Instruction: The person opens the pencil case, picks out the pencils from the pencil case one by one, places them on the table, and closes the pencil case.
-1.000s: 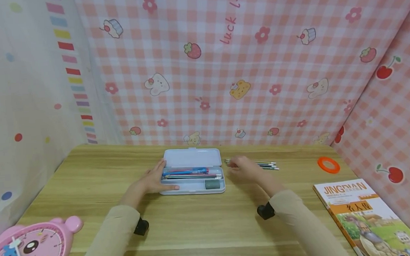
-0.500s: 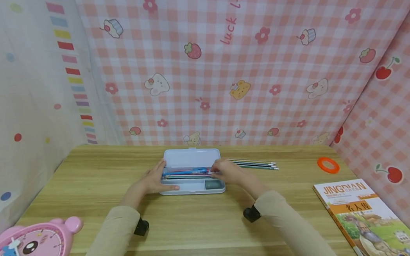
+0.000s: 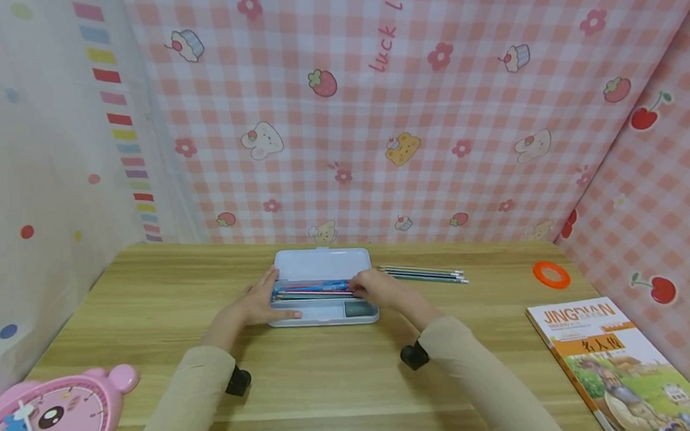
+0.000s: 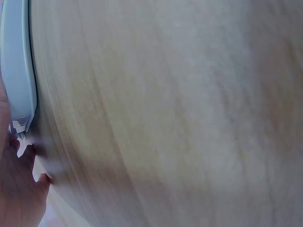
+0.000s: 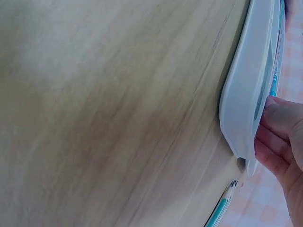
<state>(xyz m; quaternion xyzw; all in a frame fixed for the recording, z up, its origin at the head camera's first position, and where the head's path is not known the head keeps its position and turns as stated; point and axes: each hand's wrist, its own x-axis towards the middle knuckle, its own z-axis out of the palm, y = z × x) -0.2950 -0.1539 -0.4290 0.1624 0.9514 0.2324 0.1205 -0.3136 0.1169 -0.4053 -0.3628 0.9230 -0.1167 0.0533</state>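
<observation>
A white pencil case (image 3: 323,264) stands with its lid up at the back of the table, pens and pencils (image 3: 311,295) in its rear compartment. My left hand (image 3: 259,301) rests on its left end, thumb stretched over the front compartment, fingers along the side. With curled fingers, my right hand (image 3: 379,288) pinches at the pencils' right ends inside the case; the fingertips partly hide what they hold. In the right wrist view, the thumb and fingers of the right hand (image 5: 284,135) are at the case's end (image 5: 244,109), near a teal pen.
Several loose pencils (image 3: 426,274) lie right of the case. Farther right are an orange ring (image 3: 551,265) and a book (image 3: 617,350). A pink clock (image 3: 55,418) sits at the front left. A checked cloth (image 3: 339,123) hangs behind the table.
My right hand has moved left from the loose pencils to the right end of the case, its fingers now inside. The left hand has stayed on the case.
</observation>
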